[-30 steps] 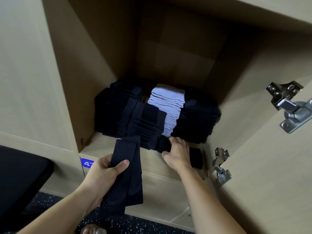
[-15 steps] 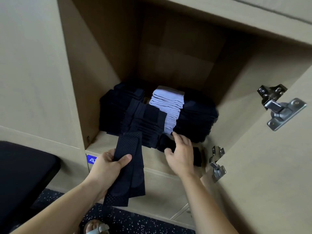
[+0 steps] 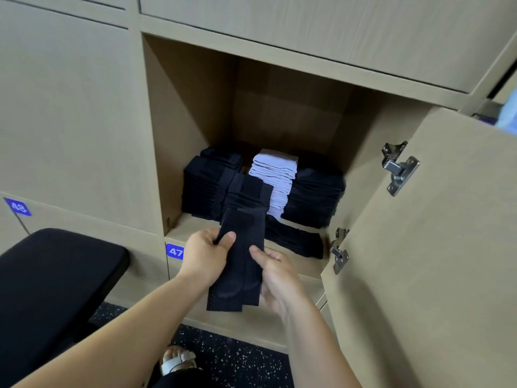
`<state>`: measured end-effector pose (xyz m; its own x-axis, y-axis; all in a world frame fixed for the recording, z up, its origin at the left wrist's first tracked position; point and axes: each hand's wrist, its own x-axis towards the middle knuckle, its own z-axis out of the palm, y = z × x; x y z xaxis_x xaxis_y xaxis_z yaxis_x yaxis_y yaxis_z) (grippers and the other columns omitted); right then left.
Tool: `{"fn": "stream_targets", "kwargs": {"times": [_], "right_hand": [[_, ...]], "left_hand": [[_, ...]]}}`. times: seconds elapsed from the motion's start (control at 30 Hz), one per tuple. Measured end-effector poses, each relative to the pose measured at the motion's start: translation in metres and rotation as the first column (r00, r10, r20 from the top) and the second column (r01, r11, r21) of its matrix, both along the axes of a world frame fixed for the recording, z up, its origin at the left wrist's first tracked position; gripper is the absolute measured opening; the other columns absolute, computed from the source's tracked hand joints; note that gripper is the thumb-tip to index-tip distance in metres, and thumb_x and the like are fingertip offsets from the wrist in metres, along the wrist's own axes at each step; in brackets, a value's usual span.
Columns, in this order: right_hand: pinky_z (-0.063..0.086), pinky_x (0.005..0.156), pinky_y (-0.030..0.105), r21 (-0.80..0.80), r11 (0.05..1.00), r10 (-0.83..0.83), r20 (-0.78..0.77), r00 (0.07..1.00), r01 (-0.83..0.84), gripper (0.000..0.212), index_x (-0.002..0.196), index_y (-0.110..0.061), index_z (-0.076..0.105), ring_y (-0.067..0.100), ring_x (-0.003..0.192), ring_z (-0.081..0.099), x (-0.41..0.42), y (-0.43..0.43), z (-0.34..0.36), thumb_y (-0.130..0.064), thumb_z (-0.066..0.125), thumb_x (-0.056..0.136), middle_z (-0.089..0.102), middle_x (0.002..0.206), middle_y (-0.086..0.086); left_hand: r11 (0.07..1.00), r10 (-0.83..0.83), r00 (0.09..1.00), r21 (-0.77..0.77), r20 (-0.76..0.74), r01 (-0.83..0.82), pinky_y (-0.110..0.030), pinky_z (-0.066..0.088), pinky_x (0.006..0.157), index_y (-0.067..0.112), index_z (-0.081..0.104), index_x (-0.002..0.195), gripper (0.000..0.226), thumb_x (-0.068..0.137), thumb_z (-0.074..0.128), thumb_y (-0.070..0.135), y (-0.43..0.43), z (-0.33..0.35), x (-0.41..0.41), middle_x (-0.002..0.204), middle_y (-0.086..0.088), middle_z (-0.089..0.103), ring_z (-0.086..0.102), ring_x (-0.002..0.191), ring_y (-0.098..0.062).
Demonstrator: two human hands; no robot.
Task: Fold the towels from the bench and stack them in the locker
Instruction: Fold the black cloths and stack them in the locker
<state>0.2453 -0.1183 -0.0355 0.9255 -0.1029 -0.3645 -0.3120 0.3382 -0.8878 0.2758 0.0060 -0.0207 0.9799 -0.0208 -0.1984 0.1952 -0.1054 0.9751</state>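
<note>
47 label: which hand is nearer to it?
Left. The left hand, gripping the dark towel, is right beside the 47 label; the right hand is on the towel's other side, farther from the label.

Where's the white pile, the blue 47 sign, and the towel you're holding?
white pile (image 3: pixel 278 161): head view, on the top layer of the stack.
47 sign (image 3: pixel 175 251): head view, on the middle of the blue label.
towel (image 3: pixel 242 273): head view, on the middle of the dark mesh strip.

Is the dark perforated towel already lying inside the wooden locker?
No, the left hand and right hand hold the dark perforated towel out in front of the wooden locker.
</note>
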Motion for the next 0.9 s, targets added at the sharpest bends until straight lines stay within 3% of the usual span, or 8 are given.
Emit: {"fn": "stream_targets", "kwargs": {"times": [0.1, 0.2, 0.33, 0.47, 0.53, 0.63, 0.8, 0.9], "right_hand": [[0.059, 0.063, 0.036, 0.018, 0.996, -0.084, -0.046, 0.995, 0.084, 0.018, 0.104, -0.003, 0.068, 0.024, 0.076, 0.073, -0.007, -0.011, 0.005, -0.007, 0.052, 0.097, 0.075, 0.089, 0.013], [0.056, 0.086, 0.045, -0.07, 0.976, -0.213, -0.103, 0.972, 0.206, 0.017, 0.108, -0.005, 0.067, 0.028, 0.09, 0.069, -0.003, -0.03, 0.0, -0.006, 0.057, 0.094, 0.073, 0.1, 0.013], [0.048, 0.079, 0.033, -0.264, 0.896, -0.371, -0.003, 0.929, 0.357, 0.011, 0.095, -0.009, 0.068, 0.022, 0.082, 0.062, 0.016, -0.058, 0.002, -0.002, 0.062, 0.089, 0.068, 0.086, 0.005], [0.03, 0.062, 0.03, -0.766, 0.475, -0.325, 0.304, 0.896, 0.432, 0.031, 0.061, -0.014, 0.048, 0.024, 0.07, 0.042, 0.05, -0.089, 0.006, -0.011, 0.054, 0.091, 0.049, 0.067, 0.007], [0.036, 0.066, 0.031, -0.89, 0.228, -0.271, 0.332, 0.903, 0.396, 0.021, 0.093, -0.021, 0.068, 0.032, 0.085, 0.055, 0.066, -0.095, 0.007, -0.019, 0.048, 0.097, 0.064, 0.091, 0.011], [0.045, 0.074, 0.034, -0.943, -0.06, -0.198, 0.334, 0.922, 0.329, 0.036, 0.135, -0.027, 0.054, 0.029, 0.103, 0.061, 0.089, -0.102, -0.005, -0.023, 0.043, 0.101, 0.068, 0.116, 0.003], [0.056, 0.06, 0.03, -0.9, -0.213, 0.069, 0.374, 0.925, 0.38, 0.047, 0.107, -0.009, 0.072, 0.026, 0.078, 0.072, 0.108, -0.11, -0.056, 0.003, 0.082, 0.063, 0.074, 0.098, 0.007], [0.058, 0.071, 0.036, -0.904, -0.272, 0.13, 0.304, 0.944, 0.329, 0.049, 0.106, -0.007, 0.073, 0.028, 0.086, 0.072, 0.11, -0.119, -0.085, 0.007, 0.079, 0.06, 0.073, 0.101, 0.013]], "left_hand": [[0.998, 0.05, 0.997, -0.026, -0.053, -0.051, -0.024, 0.042, 0.048, 0.022, 0.065, 0.086, 0.019, 0.101, 0.053, 0.025, 0.004, 0.005, -0.004, 0.079, 0.005, 0.068, 0.06, 0.067, -0.006], [0.993, 0.081, 0.991, -0.082, -0.109, -0.09, -0.026, 0.047, 0.053, 0.013, 0.068, 0.096, 0.017, 0.099, 0.058, 0.025, 0.006, 0.001, -0.002, 0.084, -0.003, 0.072, 0.068, 0.076, -0.018], [0.981, 0.115, 0.978, -0.133, -0.172, -0.139, -0.031, 0.052, 0.062, 0.01, 0.069, 0.098, 0.016, 0.097, 0.062, 0.024, 0.006, -0.007, 0.007, 0.087, -0.008, 0.073, 0.069, 0.083, -0.028], [0.98, 0.112, 0.978, -0.146, -0.178, -0.139, -0.031, 0.052, 0.061, 0.011, 0.068, 0.093, 0.015, 0.096, 0.062, 0.025, 0.006, -0.016, 0.02, 0.086, -0.009, 0.073, 0.069, 0.08, -0.028], [0.977, 0.115, 0.976, -0.156, -0.185, -0.145, -0.037, 0.056, 0.07, 0.012, 0.067, 0.09, 0.015, 0.095, 0.063, 0.024, 0.007, -0.022, 0.027, 0.086, -0.01, 0.073, 0.07, 0.083, -0.03], [0.977, 0.118, 0.974, -0.153, -0.194, -0.148, -0.043, 0.058, 0.08, 0.011, 0.069, 0.089, 0.015, 0.095, 0.064, 0.024, 0.007, -0.033, 0.038, 0.087, -0.011, 0.074, 0.07, 0.085, -0.03], [0.979, 0.101, 0.972, -0.155, -0.214, -0.136, -0.037, 0.057, 0.072, 0.01, 0.07, 0.092, 0.016, 0.095, 0.063, 0.024, 0.006, -0.052, 0.051, 0.085, -0.01, 0.075, 0.071, 0.082, -0.029], [0.978, 0.101, 0.971, -0.157, -0.218, -0.137, -0.037, 0.056, 0.071, 0.01, 0.071, 0.093, 0.017, 0.095, 0.064, 0.025, 0.006, -0.059, 0.059, 0.083, -0.01, 0.076, 0.071, 0.081, -0.029]]}}
